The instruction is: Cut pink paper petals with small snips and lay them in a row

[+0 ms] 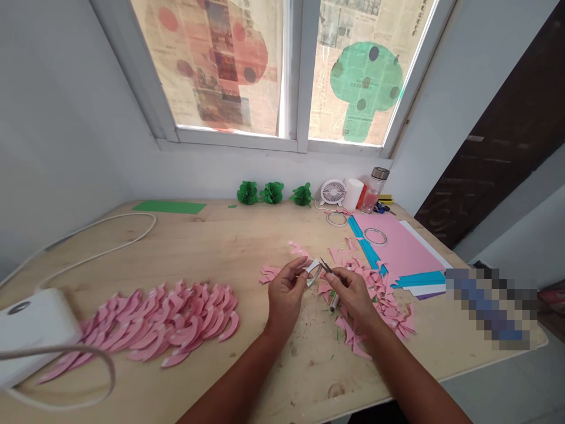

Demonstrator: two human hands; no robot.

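My left hand (286, 290) is closed, with thumb and fingers pinching a white strip (313, 265) that looks like tape. A thin curved edge shows just below the strip; whether it is a ring cannot be made out. My right hand (351, 292) grips small dark scissors (325, 267), their slim blades parted beside the strip. Both hands are over the middle of the wooden table. Pink paper scraps (384, 288) lie around and beyond my right hand. Under it a small grey cylindrical thing (334, 302) rests on the wood. A few more pink pieces (269, 273) lie beyond my left hand.
Curved pink paper pieces (176, 324) are heaped at left, near a white box (37, 330) with a cable. Pink sheets (404, 241) lie at right with a tape ring (375, 237). Green paper flowers (271, 192), a fan (333, 192) and a glass bottle (374, 191) line the wall.
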